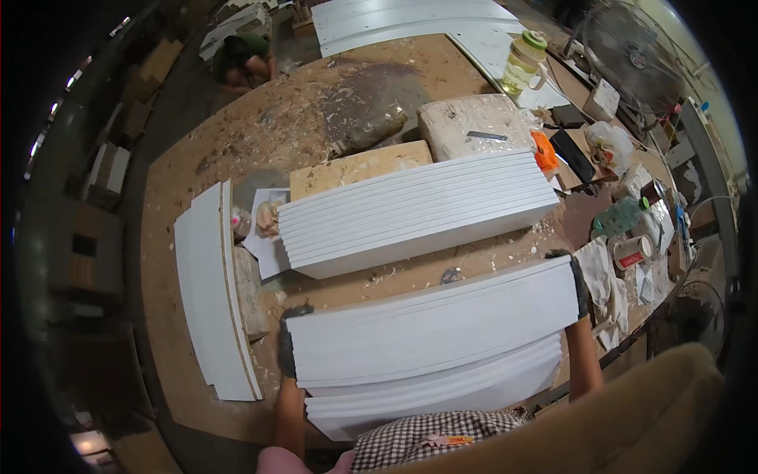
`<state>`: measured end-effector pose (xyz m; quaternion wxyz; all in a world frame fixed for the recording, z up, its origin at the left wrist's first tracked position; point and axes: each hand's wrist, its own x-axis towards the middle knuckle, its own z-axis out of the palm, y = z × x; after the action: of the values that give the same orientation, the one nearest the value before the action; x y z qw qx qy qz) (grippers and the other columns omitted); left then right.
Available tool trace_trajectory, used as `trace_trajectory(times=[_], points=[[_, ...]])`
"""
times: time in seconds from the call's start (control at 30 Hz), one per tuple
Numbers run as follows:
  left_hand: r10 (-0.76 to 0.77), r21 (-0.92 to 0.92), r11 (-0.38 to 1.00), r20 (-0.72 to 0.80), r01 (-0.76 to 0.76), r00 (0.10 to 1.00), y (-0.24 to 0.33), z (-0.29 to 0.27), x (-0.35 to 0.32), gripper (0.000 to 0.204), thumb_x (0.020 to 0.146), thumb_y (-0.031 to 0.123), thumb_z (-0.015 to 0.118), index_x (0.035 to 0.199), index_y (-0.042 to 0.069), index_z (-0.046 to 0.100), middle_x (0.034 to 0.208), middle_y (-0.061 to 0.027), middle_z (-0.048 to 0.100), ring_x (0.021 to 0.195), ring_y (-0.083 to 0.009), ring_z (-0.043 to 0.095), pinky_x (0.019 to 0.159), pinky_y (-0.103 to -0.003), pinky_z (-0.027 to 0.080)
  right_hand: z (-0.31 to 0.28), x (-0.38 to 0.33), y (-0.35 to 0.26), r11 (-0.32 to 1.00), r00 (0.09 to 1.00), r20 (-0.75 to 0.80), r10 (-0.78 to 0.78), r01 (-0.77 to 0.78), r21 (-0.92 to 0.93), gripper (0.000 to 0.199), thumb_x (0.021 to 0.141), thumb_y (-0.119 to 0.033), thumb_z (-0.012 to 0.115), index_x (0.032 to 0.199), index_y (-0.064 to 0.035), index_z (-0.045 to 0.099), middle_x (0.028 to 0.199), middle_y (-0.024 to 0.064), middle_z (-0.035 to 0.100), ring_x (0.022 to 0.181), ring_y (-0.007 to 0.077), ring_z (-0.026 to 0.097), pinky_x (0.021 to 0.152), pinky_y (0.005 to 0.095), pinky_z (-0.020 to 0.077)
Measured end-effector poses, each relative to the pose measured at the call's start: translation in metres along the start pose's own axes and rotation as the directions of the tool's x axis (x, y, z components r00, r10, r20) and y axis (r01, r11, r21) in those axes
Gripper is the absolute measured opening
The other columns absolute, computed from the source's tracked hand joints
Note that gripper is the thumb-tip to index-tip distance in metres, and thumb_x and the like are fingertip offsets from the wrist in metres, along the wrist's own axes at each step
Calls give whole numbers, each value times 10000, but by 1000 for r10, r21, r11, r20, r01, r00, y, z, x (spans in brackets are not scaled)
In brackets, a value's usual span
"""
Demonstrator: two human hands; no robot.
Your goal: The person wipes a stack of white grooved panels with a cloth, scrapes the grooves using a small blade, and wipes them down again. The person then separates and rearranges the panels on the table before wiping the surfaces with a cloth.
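On the bench (197, 170), the near panel stack (430, 332) lies before a second panel stack (414, 209), with loose panels (209, 292) left and a jug (525, 63) far behind.

- My left hand (286, 341), in a dark glove, is raised from the lower edge, fingers curled in a clamping grip.
- My right hand (579, 284), also gloved, clamps likewise, well apart from the left.
- Both my forearms are bare and extended forward.

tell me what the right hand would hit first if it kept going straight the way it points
Probably the far stack of white panels. The right hand, gripping the near stack, points away across the bench; a rag lies beside it. Depth is unclear.
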<state>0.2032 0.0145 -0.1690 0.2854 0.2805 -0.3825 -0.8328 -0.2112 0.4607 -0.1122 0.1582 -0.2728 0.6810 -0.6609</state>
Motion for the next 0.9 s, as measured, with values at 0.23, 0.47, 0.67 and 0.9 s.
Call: trace_trajectory(times=[0.23, 0.47, 0.67, 0.9], points=[[-215, 5, 976, 112, 216, 970, 7, 62, 85, 341, 990, 409, 470, 1086, 109, 601, 1009, -7, 611, 966, -128, 565, 894, -278, 462, -109, -47, 122, 770, 907, -269, 323, -87, 632, 406, 994, -227, 401, 1330, -11, 470, 1245, 89, 578, 1149, 200, 528, 1012, 341, 408], [-140, 84, 987, 57, 135, 989, 13, 43, 64, 368, 1026, 372, 380, 1183, 83, 543, 1081, -12, 572, 1017, -128, 520, 941, -296, 417, -62, 47, 101, 884, 931, -204, 301, -193, 426, 413, 998, -232, 399, 1343, -14, 464, 1258, 88, 573, 1152, 196, 528, 1015, 342, 407], [-79, 160, 985, 49, 70, 996, 5, 33, 75, 359, 1022, 372, 395, 1176, 88, 550, 1059, -13, 587, 973, -144, 545, 898, -298, 446, -59, 103, 101, 921, 935, -207, 287, -210, 329, 419, 1002, -237, 398, 1353, -16, 459, 1270, 87, 568, 1154, 193, 528, 1018, 344, 406], [290, 640, 710, 114, -293, 950, 6, -27, 94, 348, 1018, 371, 411, 1168, 93, 558, 1032, -15, 605, 922, -164, 575, 848, -300, 479, -65, 122, 83, 967, 937, -258, 234, -197, 162, 427, 1006, -242, 395, 1366, -19, 452, 1283, 87, 563, 1156, 189, 528, 1021, 345, 405]])
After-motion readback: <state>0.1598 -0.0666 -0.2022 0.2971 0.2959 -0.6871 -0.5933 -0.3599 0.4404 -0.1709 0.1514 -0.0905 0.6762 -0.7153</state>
